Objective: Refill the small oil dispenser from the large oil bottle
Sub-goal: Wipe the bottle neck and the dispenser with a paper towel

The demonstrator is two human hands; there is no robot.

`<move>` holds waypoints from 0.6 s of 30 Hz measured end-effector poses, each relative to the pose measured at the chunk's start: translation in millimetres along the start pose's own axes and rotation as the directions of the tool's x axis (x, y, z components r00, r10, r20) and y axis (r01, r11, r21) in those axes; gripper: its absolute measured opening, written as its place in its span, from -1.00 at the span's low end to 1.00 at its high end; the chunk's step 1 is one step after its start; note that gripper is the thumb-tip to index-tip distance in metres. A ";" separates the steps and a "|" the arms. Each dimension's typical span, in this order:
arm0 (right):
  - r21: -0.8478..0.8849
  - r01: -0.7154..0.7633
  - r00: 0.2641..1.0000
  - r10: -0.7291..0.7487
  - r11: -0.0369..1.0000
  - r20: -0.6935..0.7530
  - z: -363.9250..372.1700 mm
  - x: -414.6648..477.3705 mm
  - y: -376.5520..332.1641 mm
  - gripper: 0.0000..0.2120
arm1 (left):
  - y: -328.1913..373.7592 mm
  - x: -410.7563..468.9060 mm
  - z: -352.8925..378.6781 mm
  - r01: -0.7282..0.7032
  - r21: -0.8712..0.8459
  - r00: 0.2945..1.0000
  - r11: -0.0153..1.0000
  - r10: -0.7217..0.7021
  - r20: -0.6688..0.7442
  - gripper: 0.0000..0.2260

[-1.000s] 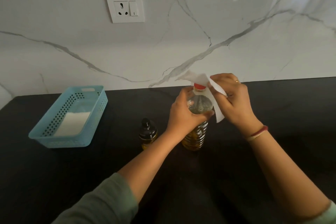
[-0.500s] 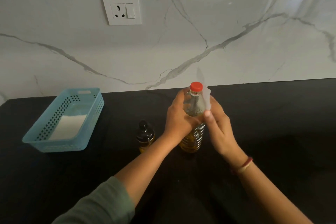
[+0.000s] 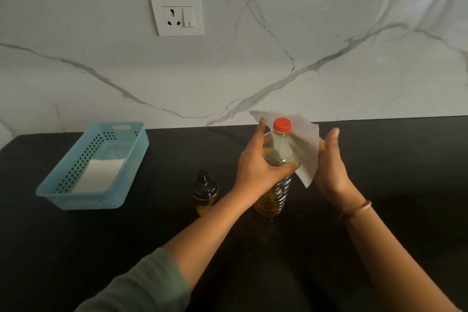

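The large oil bottle point(image 3: 274, 192), clear plastic with a red cap on and yellow oil in its lower part, stands upright on the black counter point(image 3: 379, 172). My left hand point(image 3: 255, 162) grips its shoulder, thumb in front and fingers behind. My right hand point(image 3: 329, 164) presses a white paper tissue point(image 3: 305, 144) against the bottle's right side with fairly straight fingers; the tissue reaches behind the neck. The small oil dispenser point(image 3: 204, 191), dark glass with a black top and a little yellow oil, stands just left of the bottle, untouched.
A light blue perforated basket point(image 3: 126, 159) holding folded white tissues sits at the left of the counter. A marble wall with a white socket plate point(image 3: 177, 15) rises behind.
My right hand slid the tissue down from the cap, along the bottle's side, and now spreads it behind the neck. My left hand kept its grip on the bottle.
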State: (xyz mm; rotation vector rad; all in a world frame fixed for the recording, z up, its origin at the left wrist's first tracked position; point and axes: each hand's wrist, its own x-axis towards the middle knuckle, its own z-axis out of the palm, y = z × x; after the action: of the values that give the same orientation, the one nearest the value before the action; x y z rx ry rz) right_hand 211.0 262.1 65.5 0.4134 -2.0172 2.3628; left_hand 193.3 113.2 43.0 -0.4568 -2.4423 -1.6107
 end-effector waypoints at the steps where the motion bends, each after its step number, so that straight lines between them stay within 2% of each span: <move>1: -0.025 -0.011 1.000 0.012 1.000 0.013 0.9 4.8 -2.2 -0.09 | 0.2 0.4 0.8 0.002 0.000 1.000 1.000 -0.002 0.002 0.03; 5: -0.139 -0.026 0.995 0.039 0.990 0.090 8.8 21.0 -12.5 -0.12 | -0.8 1.5 -1.7 0.017 0.004 1.000 1.000 -0.017 -0.001 0.05; 9: -0.058 -0.063 0.997 0.065 0.996 0.038 -8.0 15.5 -12.6 -0.08 | -1.8 0.5 -1.2 0.024 -0.016 1.000 1.000 -0.024 0.012 0.07; 11: -0.040 -0.051 0.998 0.052 0.998 0.029 -13.4 10.2 -15.2 -0.18 | -0.9 1.1 0.5 0.033 -0.018 0.999 0.999 -0.033 0.006 0.07; 14: -0.166 -0.020 0.996 0.033 0.986 0.081 -8.6 7.7 -22.1 -0.41 | -1.3 0.9 1.7 0.038 -0.007 0.999 0.999 -0.038 -0.009 0.07; 18: -0.274 -0.007 0.992 0.041 0.962 0.121 -2.0 2.5 -25.5 -0.30 | -1.0 0.6 1.0 0.040 0.012 0.999 0.999 -0.040 -0.001 0.08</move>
State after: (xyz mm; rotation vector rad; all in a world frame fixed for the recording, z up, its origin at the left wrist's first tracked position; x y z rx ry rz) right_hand 212.6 268.0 90.4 0.5418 -2.3725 2.0733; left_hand 192.4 113.9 41.9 -0.4079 -2.4741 -1.6106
